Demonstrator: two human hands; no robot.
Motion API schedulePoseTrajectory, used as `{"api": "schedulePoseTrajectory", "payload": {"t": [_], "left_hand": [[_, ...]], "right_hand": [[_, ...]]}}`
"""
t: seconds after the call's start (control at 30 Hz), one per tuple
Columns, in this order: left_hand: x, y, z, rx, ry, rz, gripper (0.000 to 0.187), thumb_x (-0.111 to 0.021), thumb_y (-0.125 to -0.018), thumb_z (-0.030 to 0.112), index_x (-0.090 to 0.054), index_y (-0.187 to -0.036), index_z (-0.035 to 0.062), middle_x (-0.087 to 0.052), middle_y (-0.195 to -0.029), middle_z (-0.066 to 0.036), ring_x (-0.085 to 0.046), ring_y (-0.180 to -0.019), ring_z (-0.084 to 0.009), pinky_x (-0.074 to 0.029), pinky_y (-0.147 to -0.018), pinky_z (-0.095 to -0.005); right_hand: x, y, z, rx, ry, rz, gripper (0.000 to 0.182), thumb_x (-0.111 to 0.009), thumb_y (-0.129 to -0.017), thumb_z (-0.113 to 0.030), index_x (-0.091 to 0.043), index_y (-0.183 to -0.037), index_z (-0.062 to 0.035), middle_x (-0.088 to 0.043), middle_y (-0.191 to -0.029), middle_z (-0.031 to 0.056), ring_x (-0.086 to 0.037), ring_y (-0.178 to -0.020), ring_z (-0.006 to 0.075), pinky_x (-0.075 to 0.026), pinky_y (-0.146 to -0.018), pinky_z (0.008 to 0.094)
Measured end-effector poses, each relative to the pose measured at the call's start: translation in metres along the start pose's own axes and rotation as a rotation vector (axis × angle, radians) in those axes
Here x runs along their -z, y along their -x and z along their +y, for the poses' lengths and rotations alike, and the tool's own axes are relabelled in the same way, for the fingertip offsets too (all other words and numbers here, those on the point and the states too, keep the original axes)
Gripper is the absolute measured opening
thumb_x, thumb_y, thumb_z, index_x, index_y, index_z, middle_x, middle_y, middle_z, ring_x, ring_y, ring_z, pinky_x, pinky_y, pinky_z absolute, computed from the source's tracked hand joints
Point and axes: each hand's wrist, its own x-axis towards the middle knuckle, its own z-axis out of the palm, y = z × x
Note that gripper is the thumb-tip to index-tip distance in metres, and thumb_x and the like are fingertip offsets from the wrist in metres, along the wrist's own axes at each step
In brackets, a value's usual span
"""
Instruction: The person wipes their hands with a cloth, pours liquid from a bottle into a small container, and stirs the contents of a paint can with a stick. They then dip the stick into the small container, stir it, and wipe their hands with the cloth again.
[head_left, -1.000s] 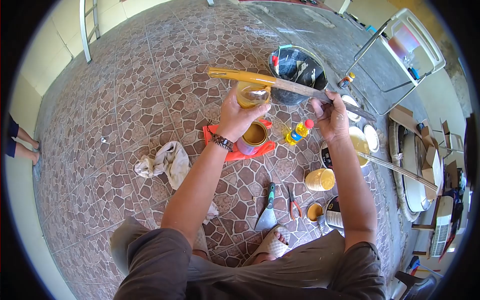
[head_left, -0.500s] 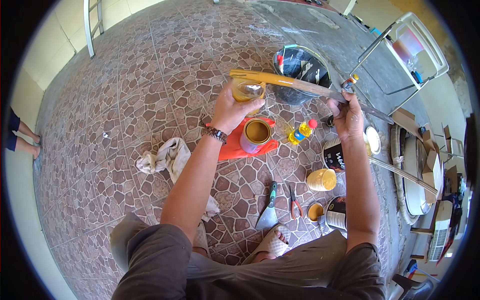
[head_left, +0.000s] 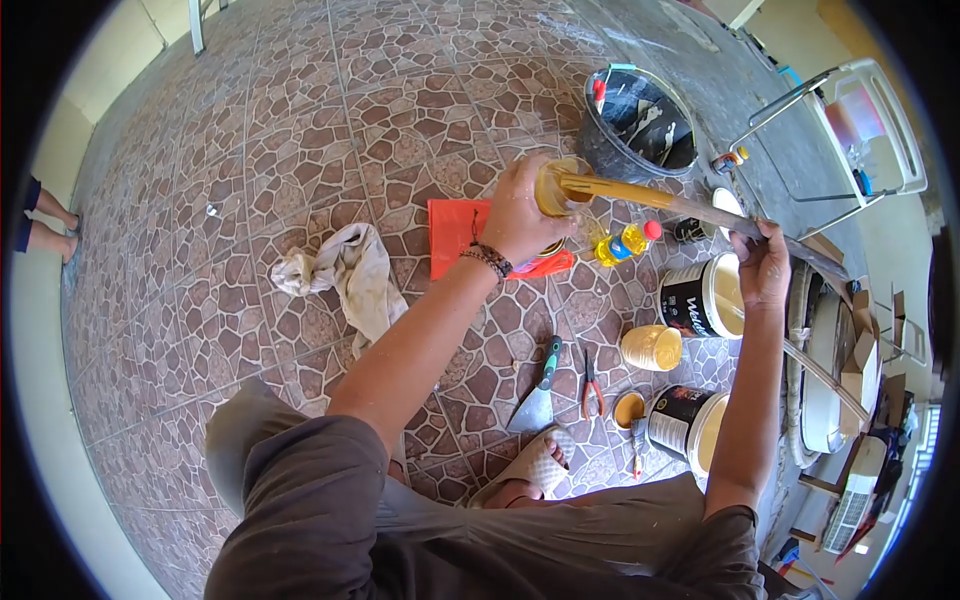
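My left hand [head_left: 522, 212] is closed around a clear plastic cup [head_left: 556, 190] with yellow-brown paint in it. The cup is tilted, its mouth facing right. A long wooden stick [head_left: 690, 207] runs from the cup's mouth to my right hand [head_left: 765, 265], whose fingers pinch it farther along. Yellow-brown paint coats the stick's cup end; the rest is bare, greyish wood. Below my left hand lies a red plastic bag [head_left: 452, 240], and the paint can on it is mostly hidden. Beside them leans a bottle of yellow liquid [head_left: 622, 245] with a red cap.
A black bucket [head_left: 600, 145] stands ahead. Paint tubs [head_left: 690, 305], a yellowish jar [head_left: 650, 348], a scraper [head_left: 540, 395], pliers [head_left: 592, 390] and a paintbrush [head_left: 638, 450] are near my feet. A rag [head_left: 355, 275] lies left, a folding chair [head_left: 870, 130] right. Another person's feet [head_left: 65, 235] show far left.
The cup and my left hand have moved right and slightly down, and the cup has tipped. The stick's painted end, earlier stretched past the cup, is now at its mouth. My right hand moved right.
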Motion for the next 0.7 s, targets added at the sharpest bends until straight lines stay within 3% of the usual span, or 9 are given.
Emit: {"api": "schedulePoseTrajectory", "payload": {"t": [0.1,0.3,0.43,0.7], "left_hand": [[-0.006,0.008,0.001,-0.034,-0.041,0.043,0.065,-0.085,-0.060,0.021,-0.050,-0.112,0.0046,-0.058,-0.106,-0.016,-0.058,-0.100,-0.0334,-0.048,-0.087,-0.0421],[-0.013,0.012,-0.002,0.005,-0.032,0.043,0.065,-0.083,-0.061,0.021,-0.048,-0.114,0.0049,-0.057,-0.107,-0.017,-0.056,-0.102,-0.0348,-0.047,-0.088,-0.0421],[-0.009,0.012,-0.001,0.015,-0.063,0.021,0.066,-0.082,-0.062,0.021,-0.048,-0.116,0.0049,-0.057,-0.108,-0.017,-0.057,-0.102,-0.0332,-0.048,-0.088,-0.0410],[0.002,0.009,-0.006,0.066,-0.008,-0.050,0.067,-0.084,-0.061,0.021,-0.049,-0.116,0.0052,-0.060,-0.108,-0.015,-0.060,-0.102,-0.0287,-0.049,-0.089,-0.0381]], "right_hand": [[-0.004,-0.002,-0.013,0.088,0.113,-0.024,0.015,-0.060,-0.087,-0.015,-0.060,-0.091,-0.0002,-0.064,-0.086,0.0098,-0.066,-0.076,0.0199,-0.060,-0.068,0.0304],[-0.014,0.001,-0.031,0.143,0.186,-0.106,0.010,-0.060,-0.085,-0.010,-0.058,-0.088,-0.0015,-0.061,-0.089,0.0091,-0.064,-0.082,0.0191,-0.061,-0.072,0.0350],[-0.024,0.002,-0.039,0.179,0.187,-0.136,0.009,-0.059,-0.082,-0.005,-0.057,-0.089,0.0004,-0.060,-0.088,0.0106,-0.063,-0.085,0.0207,-0.061,-0.073,0.0388],[-0.031,0.001,-0.039,0.180,0.170,-0.263,0.011,-0.060,-0.078,0.000,-0.055,-0.089,0.0008,-0.061,-0.090,0.0155,-0.064,-0.084,0.0235,-0.061,-0.075,0.0380]]}}
